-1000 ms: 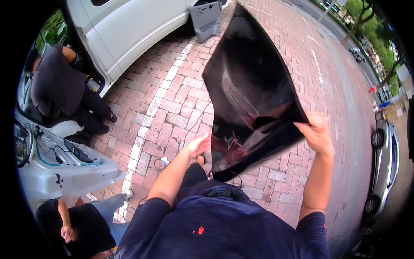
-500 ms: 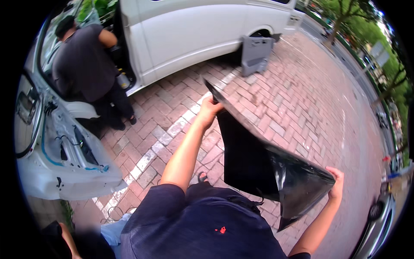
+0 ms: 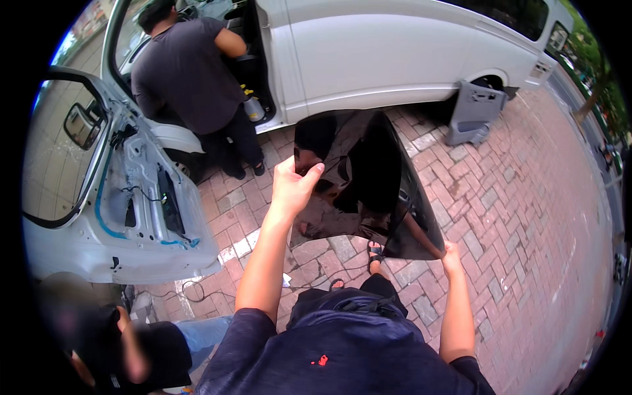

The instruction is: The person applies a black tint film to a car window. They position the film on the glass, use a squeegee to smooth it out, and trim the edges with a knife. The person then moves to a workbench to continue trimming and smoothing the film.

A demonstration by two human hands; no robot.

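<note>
Glossy dark sheet [image 3: 372,164] was held up in front of the torso, above the brick paving [image 3: 520,217]. Left grip [image 3: 293,189] pinched its left edge, thumb on the near face; right grip [image 3: 451,258] pinched the lower right corner. Sheet bowed toward the right side. Judged: good handling called for light, even tension between both hands, contact limited to the margins, no sharp crease at the bow, and clearance from the open door [image 3: 72,257].

Pinkish brick paving [image 3: 526,217] bears a white stripe [image 3: 240,248], thin cable [image 3: 195,301] and grey panel [image 3: 475,113].
</note>
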